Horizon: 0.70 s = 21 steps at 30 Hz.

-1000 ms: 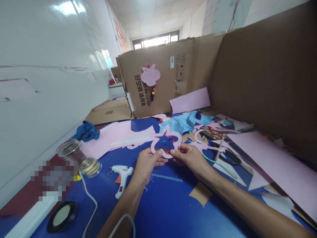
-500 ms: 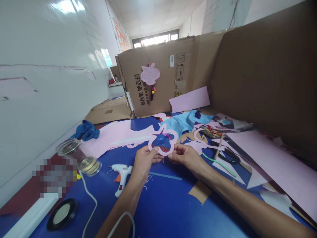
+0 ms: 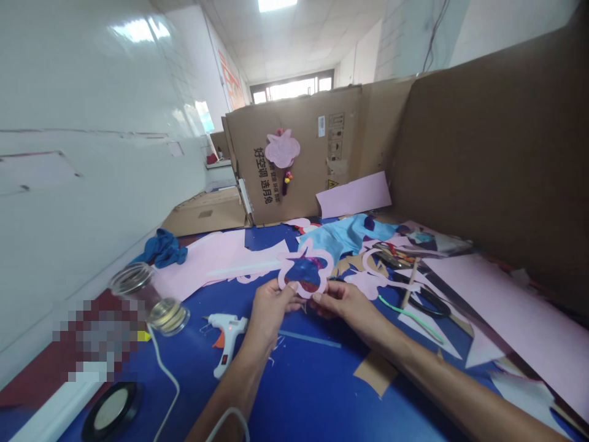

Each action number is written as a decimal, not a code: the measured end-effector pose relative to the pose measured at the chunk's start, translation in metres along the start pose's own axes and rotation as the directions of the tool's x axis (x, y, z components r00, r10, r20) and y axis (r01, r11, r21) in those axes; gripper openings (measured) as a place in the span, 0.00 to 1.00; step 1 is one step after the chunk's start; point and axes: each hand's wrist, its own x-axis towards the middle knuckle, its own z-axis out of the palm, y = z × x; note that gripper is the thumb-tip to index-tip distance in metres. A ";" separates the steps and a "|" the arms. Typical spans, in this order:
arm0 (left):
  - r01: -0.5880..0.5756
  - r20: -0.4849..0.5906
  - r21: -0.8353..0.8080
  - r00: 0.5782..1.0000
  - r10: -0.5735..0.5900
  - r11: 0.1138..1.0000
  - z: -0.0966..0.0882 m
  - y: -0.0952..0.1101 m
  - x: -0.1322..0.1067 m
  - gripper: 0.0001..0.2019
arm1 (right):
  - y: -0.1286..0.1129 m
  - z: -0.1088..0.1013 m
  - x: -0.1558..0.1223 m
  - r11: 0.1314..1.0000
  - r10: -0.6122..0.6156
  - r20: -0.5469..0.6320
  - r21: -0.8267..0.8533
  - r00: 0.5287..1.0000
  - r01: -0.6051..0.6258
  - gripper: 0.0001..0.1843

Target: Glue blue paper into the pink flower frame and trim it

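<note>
Between my hands, above the blue table [image 3: 313, 393], is a flower-like pink paper cutout [image 3: 328, 264] with a dark blue and magenta shiny panel [image 3: 304, 274] filling its middle. My left hand [image 3: 275, 302] pinches its lower left edge, thumb on the front. At the lower right edge, my right hand [image 3: 343, 299] grips it between thumb and fingers. Just left of my left forearm lies a white glue gun [image 3: 226, 344] with an orange trigger. A similar pink cutout [image 3: 282, 149] hangs on the cardboard behind.
A clear jar [image 3: 147, 298] lies on its side at left, near a black roll [image 3: 110, 410] and a white cord [image 3: 171, 374]. Pink sheets [image 3: 497, 307], light blue cloth [image 3: 340, 236], scissors [image 3: 430, 301] and a green strip [image 3: 414, 319] clutter the back and right. Tall cardboard [image 3: 464, 159] encloses the far side.
The whole view has tilted slightly upward, so things sit lower in the picture. My right hand's fingers have shifted slightly along the cutout's edge; both hands keep hold of it.
</note>
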 end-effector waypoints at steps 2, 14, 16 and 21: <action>-0.001 0.008 0.004 1.000 0.001 1.000 0.000 -0.001 -0.001 0.20 | 0.001 0.001 0.001 1.000 -0.008 -0.005 0.005 1.000 0.008 0.27; -0.022 0.008 0.004 1.000 0.022 1.000 -0.001 0.000 0.000 0.21 | 0.002 0.001 0.002 1.000 -0.020 -0.024 0.002 1.000 0.020 0.27; -0.038 0.000 0.002 0.999 0.038 0.999 -0.003 0.000 0.001 0.22 | 0.003 0.000 0.002 1.000 -0.020 -0.023 -0.005 1.000 0.020 0.26; -0.035 -0.014 0.013 0.999 0.035 0.999 -0.005 -0.002 0.002 0.22 | 0.005 0.000 0.003 0.999 -0.023 -0.012 -0.025 1.000 0.022 0.25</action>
